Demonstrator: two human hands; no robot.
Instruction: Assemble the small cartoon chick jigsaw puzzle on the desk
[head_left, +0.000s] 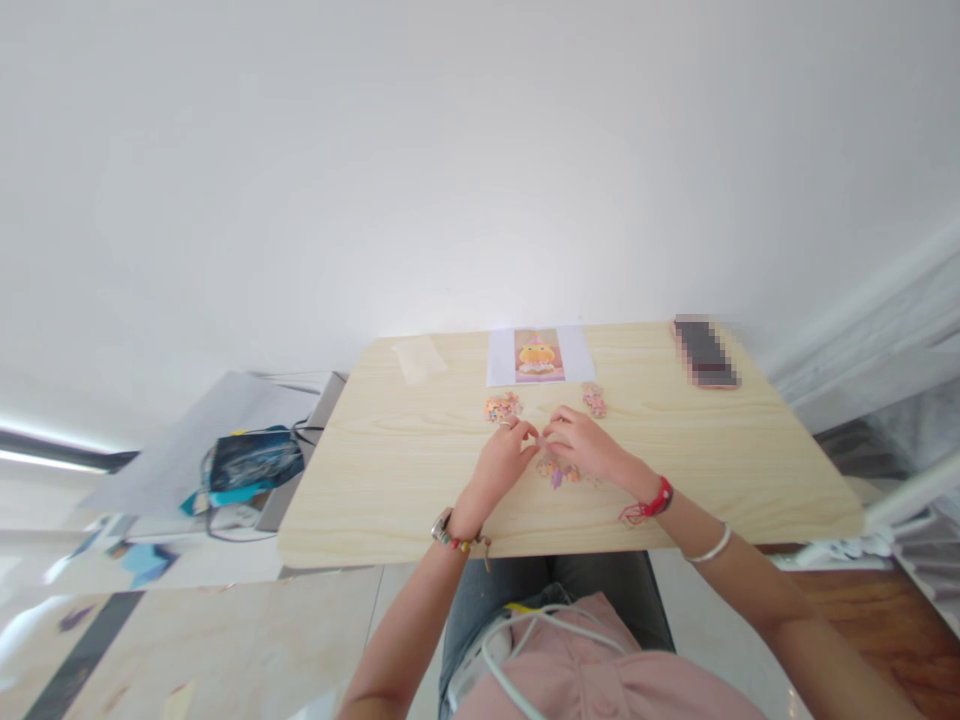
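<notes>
My left hand [504,458] and my right hand [585,443] meet over the middle of a light wooden table [390,470]. Both are pinched, fingertips nearly touching, on something too small to make out. Under my right hand lies a small pile of colourful pieces [556,470]. Two more small colourful piles lie just beyond: one [502,406] past my left hand, another [594,399] past my right. A white sheet with an orange and pink picture [538,355] lies at the far edge.
A phone [703,351] rests at the table's far right corner. A pale clear packet [420,358] lies at the far left. Left of the table, a dark bag with cables [251,462] sits on a grey surface. A white wall stands behind.
</notes>
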